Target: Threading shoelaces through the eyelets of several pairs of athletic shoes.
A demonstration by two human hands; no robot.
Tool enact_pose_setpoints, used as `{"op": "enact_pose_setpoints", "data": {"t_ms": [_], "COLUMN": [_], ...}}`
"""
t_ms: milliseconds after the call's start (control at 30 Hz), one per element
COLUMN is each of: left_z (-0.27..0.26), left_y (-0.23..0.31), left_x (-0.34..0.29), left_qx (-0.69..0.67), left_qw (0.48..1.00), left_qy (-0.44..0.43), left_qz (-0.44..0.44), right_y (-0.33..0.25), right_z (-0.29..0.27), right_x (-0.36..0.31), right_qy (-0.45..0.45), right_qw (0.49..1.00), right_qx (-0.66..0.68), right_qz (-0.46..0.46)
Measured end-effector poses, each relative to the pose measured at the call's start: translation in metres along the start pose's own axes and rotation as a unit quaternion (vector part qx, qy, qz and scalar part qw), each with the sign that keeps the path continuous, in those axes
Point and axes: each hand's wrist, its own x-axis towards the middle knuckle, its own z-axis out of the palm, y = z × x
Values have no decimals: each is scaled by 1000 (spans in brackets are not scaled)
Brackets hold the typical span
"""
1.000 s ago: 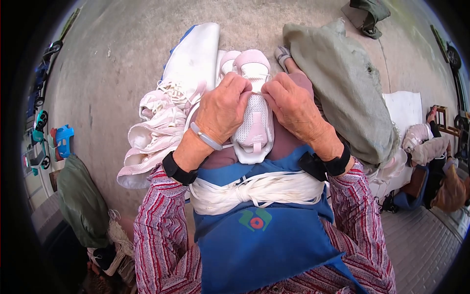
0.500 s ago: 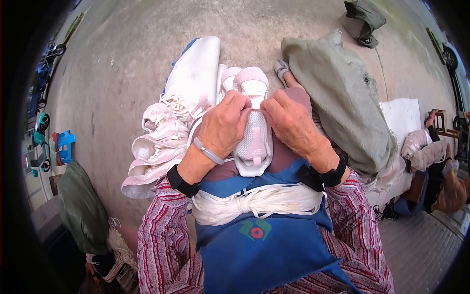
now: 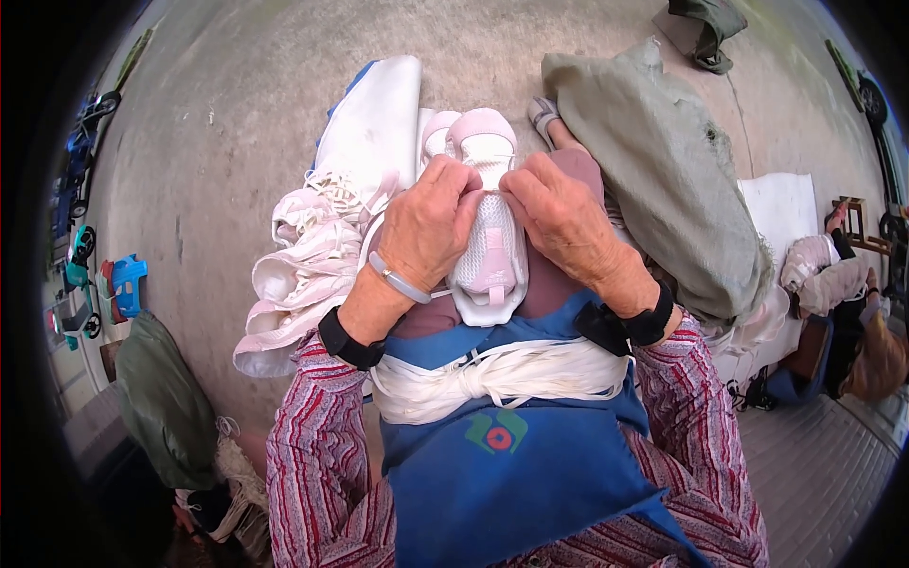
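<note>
A white and pale pink sneaker point(image 3: 492, 256) rests on my lap, its toe toward me. My left hand point(image 3: 431, 222) and my right hand point(image 3: 563, 218) meet over its lacing, each closed in a pinch, one on either side. A bit of white shoelace point(image 3: 489, 192) shows between the fingertips; most of it is hidden by the fingers. Just beyond, the pink tongue of the sneaker stands up, with another matching shoe point(image 3: 438, 133) beside it. Across my blue apron point(image 3: 511, 473) lies a tied bundle of white laces point(image 3: 492, 383).
Pink and white shoe uppers point(image 3: 298, 275) are heaped at my left, below a white sheet point(image 3: 374, 123). A grey-green sack point(image 3: 653, 170) lies at my right. Farther right, another person point(image 3: 876, 350) sits near more shoes. A blue stool point(image 3: 128, 284) stands at far left.
The view has shifted slightly, so the shoe and hands sit a little higher. Both hands keep their pinch over the lacing, almost unmoved relative to the shoe.
</note>
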Motion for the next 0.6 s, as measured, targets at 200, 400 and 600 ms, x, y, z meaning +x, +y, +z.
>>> {"op": "enact_pose_setpoints", "data": {"t_ms": [200,400,600], "left_z": [0,2,2], "left_y": [0,-1,1], "left_x": [-1,1,2], "left_qx": [8,4,-5], "left_qw": [1000,1000,1000], "left_qy": [-13,-7,-16], "left_qz": [-5,-6,-13], "right_y": [-3,2,0], "right_z": [-1,-8,-4], "right_x": [3,2,-5], "right_qy": [-12,53,58], "right_qw": [999,995,992], "right_qx": [34,63,81], "right_qz": [16,46,74]}}
